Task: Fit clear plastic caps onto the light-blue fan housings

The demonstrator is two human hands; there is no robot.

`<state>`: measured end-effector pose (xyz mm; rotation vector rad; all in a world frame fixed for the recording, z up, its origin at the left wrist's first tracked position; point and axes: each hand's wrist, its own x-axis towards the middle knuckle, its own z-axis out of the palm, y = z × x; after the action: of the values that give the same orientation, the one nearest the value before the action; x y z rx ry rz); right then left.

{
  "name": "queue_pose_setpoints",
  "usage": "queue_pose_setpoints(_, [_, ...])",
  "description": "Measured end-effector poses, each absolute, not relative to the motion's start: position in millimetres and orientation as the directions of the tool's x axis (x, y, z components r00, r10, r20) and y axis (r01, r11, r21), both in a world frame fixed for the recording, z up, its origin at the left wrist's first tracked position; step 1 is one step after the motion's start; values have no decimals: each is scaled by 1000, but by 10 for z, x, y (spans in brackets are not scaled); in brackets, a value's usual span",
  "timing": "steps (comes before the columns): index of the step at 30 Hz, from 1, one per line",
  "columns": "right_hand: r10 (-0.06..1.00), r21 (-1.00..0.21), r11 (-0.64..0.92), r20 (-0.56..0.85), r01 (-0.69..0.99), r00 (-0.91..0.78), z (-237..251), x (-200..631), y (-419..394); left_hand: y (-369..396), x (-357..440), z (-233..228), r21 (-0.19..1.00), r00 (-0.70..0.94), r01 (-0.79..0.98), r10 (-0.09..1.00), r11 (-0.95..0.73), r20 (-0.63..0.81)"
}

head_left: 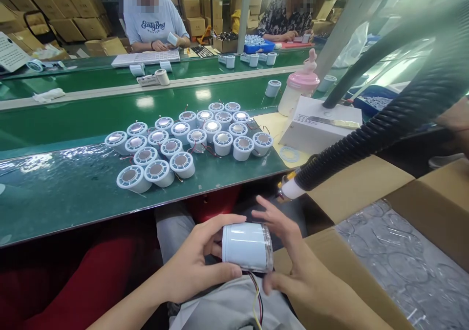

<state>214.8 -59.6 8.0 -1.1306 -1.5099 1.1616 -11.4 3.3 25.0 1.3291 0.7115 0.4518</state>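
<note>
Above my lap, a light blue cylindrical housing (245, 246) lies on its side in my left hand (205, 252), thumb below and fingers over the top. A clear plastic ring or cover (268, 248) sits on the housing's right end. Thin red, black and yellow wires (258, 298) hang beneath it. Around that clear end my right hand (293, 252) is spread, fingers and thumb apart, slightly blurred; whether a fingertip touches the cover I cannot tell. On the green bench, several similar blue housings (157, 171) stand with round metal discs facing up.
A black corrugated hose (351, 142) crosses from the upper right to a white-tipped tool (292, 189). An open carton (330, 259) of clear plastic parts (406, 261) stands at right. A pink-topped bottle (301, 88) stands beside a white box (320, 124). Two people sit across the green conveyor (91, 120).
</note>
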Motion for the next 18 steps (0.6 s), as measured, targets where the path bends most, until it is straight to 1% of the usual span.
queue_pose_setpoints(1, [949, -932, 280, 231, 232, -217, 85, 2178, -608, 37, -114, 248, 968, 710, 100, 665, 229, -231])
queue_pose_setpoints(2, [923, -894, 352, 282, 278, -261, 93, 2202, -615, 46, -111, 251, 964, 713, 107, 657, 242, -245])
queue_pose_setpoints(3, [919, -892, 353, 274, 281, -284, 104, 2218, -620, 60, -106, 260, 964, 720, 117, 648, 239, -248])
queue_pose_setpoints(4, [935, -928, 282, 210, 243, -284, 114, 2224, -622, 76, -101, 272, 968, 731, 130, 639, 214, -239])
queue_pose_setpoints(5, [957, -973, 161, 112, 167, -268, 122, 2222, -622, 93, -97, 289, 975, 745, 143, 631, 168, -218])
queue_pose_setpoints(6, [967, -998, 18, 3, 56, -257, 128, 2212, -622, 109, -94, 306, 983, 760, 154, 623, 105, -186])
queue_pose_setpoints(7, [962, -991, -113, -92, -69, -256, 131, 2197, -622, 123, -92, 322, 986, 774, 160, 615, 41, -151])
queue_pose_setpoints(8, [952, -961, -209, -158, -179, -262, 133, 2180, -621, 133, -92, 334, 987, 784, 159, 609, -6, -123])
queue_pose_setpoints(9, [944, -931, -264, -197, -252, -263, 133, 2164, -620, 139, -93, 342, 989, 790, 149, 603, -16, -110])
queue_pose_setpoints(10, [942, -917, -286, -216, -279, -256, 133, 2150, -618, 140, -93, 344, 991, 793, 133, 599, 13, -114])
queue_pose_setpoints(11, [944, -918, -290, -227, -272, -241, 132, 2141, -615, 137, -91, 340, 991, 793, 115, 594, 70, -135])
queue_pose_setpoints(14, [934, -929, -324, -283, -179, -218, 114, 2129, -597, 111, -63, 290, 962, 793, 82, 567, 259, -220])
queue_pose_setpoints(16, [919, -918, -366, -330, -153, -218, 85, 2115, -584, 93, -28, 224, 936, 806, 77, 532, 343, -260])
queue_pose_setpoints(18, [915, -909, -381, -344, -171, -211, 59, 2091, -580, 94, 6, 146, 910, 817, 65, 502, 409, -284])
